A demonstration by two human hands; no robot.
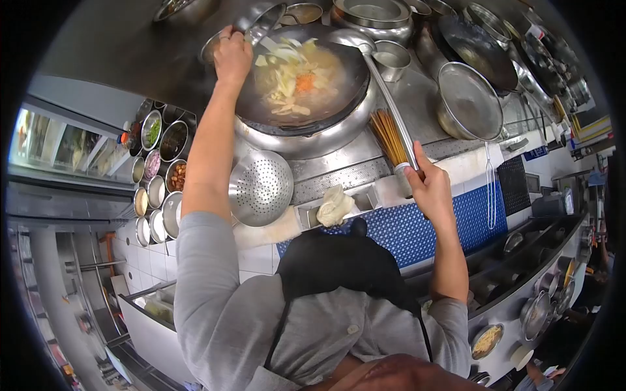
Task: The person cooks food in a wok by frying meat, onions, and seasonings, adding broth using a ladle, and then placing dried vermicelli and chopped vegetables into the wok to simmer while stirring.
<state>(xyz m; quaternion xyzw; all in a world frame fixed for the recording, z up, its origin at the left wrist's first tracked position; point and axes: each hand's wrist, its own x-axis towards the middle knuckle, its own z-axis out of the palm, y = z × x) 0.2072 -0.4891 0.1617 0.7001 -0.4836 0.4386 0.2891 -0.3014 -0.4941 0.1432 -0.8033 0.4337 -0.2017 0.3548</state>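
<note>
My right hand grips the lower end of a long-handled metal ladle. The ladle's bowl rests at the far right rim of a black wok. Steaming pale vegetable slices lie in the wok, with a small heap of orange shreds among them. At the wok's far left edge, my left hand has its fingers curled against shiny metalware. A curved metal piece is just beyond those fingers; exactly what they hold is unclear.
A perforated strainer lies before the wok, beside a crumpled cloth. A bamboo brush stands near the ladle's handle. To the right are a sieve and a second wok. Several ingredient containers stand left.
</note>
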